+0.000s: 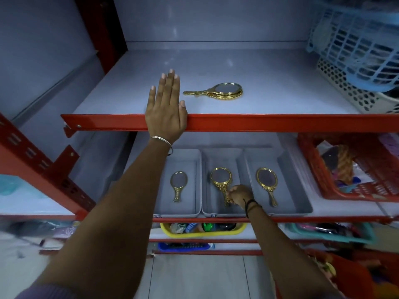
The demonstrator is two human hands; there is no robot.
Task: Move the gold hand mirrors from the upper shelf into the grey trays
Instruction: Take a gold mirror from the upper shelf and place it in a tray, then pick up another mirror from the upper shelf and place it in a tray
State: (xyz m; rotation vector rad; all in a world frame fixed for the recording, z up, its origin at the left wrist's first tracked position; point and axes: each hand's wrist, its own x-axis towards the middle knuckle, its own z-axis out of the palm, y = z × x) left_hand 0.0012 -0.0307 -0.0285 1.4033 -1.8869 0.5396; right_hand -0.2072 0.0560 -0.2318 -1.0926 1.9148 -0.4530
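A small stack of gold hand mirrors (224, 92) lies on the upper shelf (280, 89), handles pointing left. My left hand (165, 106) rests flat and open on the shelf's red front edge, just left of the stack. Below stand three grey trays side by side. The left tray (190, 209) holds one mirror (178, 185) and the right tray (302, 203) holds another (267, 184). In the middle tray (207, 203) my right hand (239, 196) grips the handle of a third mirror (221, 178) that lies in the tray.
A blue basket (356, 46) and a white perforated basket (349, 91) crowd the upper shelf's right end. A red basket (354, 169) of goods sits right of the trays. Yellow (203, 231), blue and teal bins fill lower shelves. Red uprights stand at the left.
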